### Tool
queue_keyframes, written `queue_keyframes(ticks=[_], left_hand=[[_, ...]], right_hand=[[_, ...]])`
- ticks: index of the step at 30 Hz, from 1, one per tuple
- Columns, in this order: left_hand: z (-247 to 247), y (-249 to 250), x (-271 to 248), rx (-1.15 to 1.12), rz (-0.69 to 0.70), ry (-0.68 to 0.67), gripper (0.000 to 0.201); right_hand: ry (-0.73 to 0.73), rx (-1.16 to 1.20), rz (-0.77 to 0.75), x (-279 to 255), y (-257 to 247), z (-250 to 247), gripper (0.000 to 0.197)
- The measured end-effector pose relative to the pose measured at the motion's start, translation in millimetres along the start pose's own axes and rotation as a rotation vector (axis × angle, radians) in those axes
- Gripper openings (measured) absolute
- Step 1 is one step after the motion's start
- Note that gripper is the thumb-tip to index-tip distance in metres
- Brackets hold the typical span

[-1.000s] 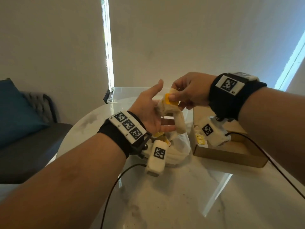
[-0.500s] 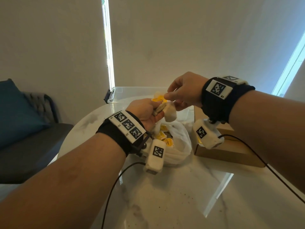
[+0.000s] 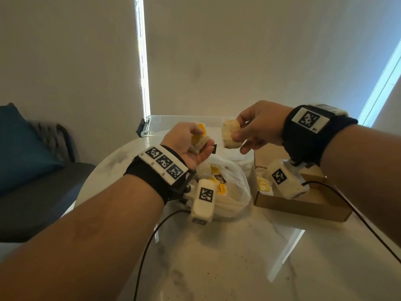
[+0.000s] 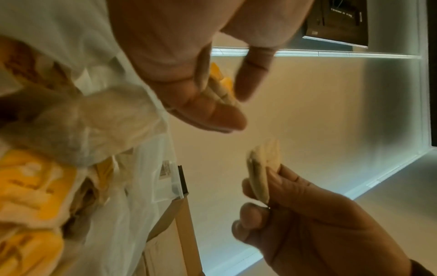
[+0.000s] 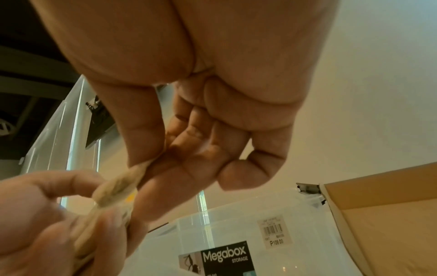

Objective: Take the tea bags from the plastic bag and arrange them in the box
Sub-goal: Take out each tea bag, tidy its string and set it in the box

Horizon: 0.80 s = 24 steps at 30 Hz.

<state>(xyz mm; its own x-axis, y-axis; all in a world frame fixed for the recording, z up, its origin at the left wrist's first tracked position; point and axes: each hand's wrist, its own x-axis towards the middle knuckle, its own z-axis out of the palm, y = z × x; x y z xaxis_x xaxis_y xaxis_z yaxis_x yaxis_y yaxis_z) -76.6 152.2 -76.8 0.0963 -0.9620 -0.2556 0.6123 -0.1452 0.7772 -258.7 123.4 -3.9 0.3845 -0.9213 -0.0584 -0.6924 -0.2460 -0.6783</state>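
My left hand (image 3: 200, 141) is held palm up over the white plastic bag (image 3: 235, 192) and grips a small bunch of tea bags with yellow tags (image 3: 198, 137). My right hand (image 3: 236, 136) pinches one beige tea bag (image 3: 231, 133) between thumb and fingers, a short gap to the right of the left hand's bunch. The left wrist view shows the bunch (image 4: 221, 89) in the left palm and the single tea bag (image 4: 261, 168) in the right hand (image 4: 307, 224). More tagged tea bags (image 3: 220, 189) lie in the open bag. The cardboard box (image 3: 303, 206) sits at the right with a few tea bags (image 3: 263, 184) inside.
A clear plastic storage bin (image 3: 186, 123) with a Megabox label (image 5: 224, 254) stands behind the bag on the round marble table (image 3: 217, 257). A dark sofa with a blue cushion (image 3: 19, 146) is at the left. Wrist camera cables (image 3: 149, 242) trail over the table.
The left hand closed round the bunch of tea bags. The right hand then pulled one tea bag off it and moved up and to the right.
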Motion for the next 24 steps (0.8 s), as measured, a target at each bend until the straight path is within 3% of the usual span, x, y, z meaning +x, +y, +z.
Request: queue_keyframes(ticks=[3, 6, 13, 19, 24], left_hand=[[9.2, -6.1, -5.6, 0.171, -0.056, -0.082, 0.035], [21.9, -17.7, -5.6, 0.342, -0.024, -0.131, 0.036], [44.5, -44.5, 5.4, 0.561, 0.128, -0.08, 0.042], [61.9, -67.7, 0.0, 1.199, 0.307, -0.138, 0.013], [70.7, -83.4, -2.6, 1.778, 0.475, -0.232, 0.018]], right_hand=[[0.025, 0.067, -0.001, -2.0, 3.3, -7.9, 0.023], [0.022, 0.049, -0.011, -4.2, 8.2, -9.7, 0.022], [0.087, -0.129, -0.016, -8.0, 22.8, -17.9, 0.011], [0.092, -0.425, 0.06, -1.5, 61.1, -35.7, 0.002], [-0.003, -0.557, 0.144, 8.0, 93.0, -27.2, 0.006]])
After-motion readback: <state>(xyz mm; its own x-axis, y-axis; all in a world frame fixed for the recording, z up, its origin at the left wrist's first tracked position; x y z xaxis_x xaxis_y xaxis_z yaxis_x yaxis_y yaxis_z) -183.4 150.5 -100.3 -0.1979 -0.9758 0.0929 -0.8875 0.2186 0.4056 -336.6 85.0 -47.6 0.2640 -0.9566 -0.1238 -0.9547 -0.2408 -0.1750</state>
